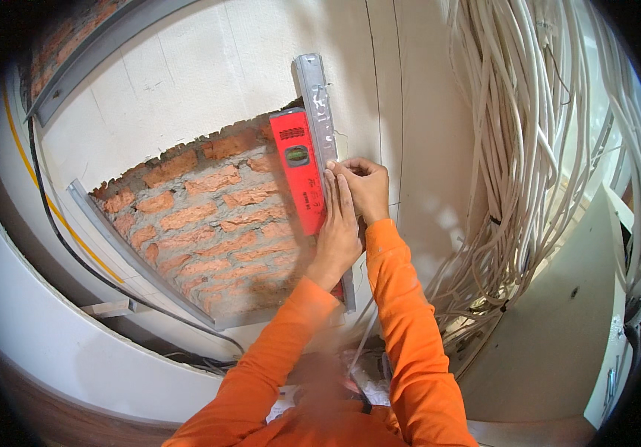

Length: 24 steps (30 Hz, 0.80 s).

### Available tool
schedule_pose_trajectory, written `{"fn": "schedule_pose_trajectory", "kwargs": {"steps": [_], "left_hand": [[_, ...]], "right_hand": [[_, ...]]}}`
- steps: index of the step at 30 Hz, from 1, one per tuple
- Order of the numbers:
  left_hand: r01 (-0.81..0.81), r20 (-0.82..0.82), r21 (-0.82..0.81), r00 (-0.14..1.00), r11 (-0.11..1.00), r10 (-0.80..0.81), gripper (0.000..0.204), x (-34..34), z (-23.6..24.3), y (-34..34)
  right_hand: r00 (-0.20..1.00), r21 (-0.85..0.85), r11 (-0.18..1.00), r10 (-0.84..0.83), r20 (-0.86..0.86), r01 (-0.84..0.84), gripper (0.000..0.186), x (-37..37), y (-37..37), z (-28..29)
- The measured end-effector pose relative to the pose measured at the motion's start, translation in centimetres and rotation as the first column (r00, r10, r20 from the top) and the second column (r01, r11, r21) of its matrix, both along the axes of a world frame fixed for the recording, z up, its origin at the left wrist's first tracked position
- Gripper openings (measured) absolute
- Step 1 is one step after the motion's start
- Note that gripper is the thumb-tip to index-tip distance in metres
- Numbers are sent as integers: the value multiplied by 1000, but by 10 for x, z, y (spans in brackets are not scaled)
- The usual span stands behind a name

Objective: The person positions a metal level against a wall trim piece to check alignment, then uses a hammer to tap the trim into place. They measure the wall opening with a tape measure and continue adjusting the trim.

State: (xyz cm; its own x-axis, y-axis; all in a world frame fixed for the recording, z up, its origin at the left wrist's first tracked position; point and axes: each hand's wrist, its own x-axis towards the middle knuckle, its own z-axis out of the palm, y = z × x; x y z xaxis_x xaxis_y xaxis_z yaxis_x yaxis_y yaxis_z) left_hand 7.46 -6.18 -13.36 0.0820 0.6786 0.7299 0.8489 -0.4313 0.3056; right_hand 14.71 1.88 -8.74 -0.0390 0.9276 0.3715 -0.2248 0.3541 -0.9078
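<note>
A red spirit level (296,153) stands upright against a grey metal channel (313,97), along the right side of a recess with exposed brick and mortar (209,223) in the white wall. My left hand (341,223) lies along the channel beside the level's lower right edge, its fingers stretched upward and pressing there. My right hand (365,190) is just above and right of it, thumb and fingers closed on the channel's right edge; some fingertips are hidden. Both my forearms are in orange sleeves.
A metal strip (134,268) edges the recess's lower left, beside black and yellow cables (63,212) and a curved white board (60,313). Another channel (89,63) crosses the upper left. Thick bundles of white cables (514,149) hang at the right, above a pale panel (544,335).
</note>
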Motion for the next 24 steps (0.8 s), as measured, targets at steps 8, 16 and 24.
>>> {"fn": "schedule_pose_trajectory", "kwargs": {"steps": [8,16,24], "left_hand": [[25,26,-7,999,1000,-25,99,0,3,-4],[39,26,-8,999,999,-39,100,-1,3,-4],[27,-16,27,1000,999,-26,108,-3,1,-3]], "right_hand": [[1000,26,1000,-4,-8,4,36,-2,4,-3],[1000,23,1000,-9,-13,10,37,-2,1,-1],[999,40,999,26,-33,-25,41,-3,5,-6]]}}
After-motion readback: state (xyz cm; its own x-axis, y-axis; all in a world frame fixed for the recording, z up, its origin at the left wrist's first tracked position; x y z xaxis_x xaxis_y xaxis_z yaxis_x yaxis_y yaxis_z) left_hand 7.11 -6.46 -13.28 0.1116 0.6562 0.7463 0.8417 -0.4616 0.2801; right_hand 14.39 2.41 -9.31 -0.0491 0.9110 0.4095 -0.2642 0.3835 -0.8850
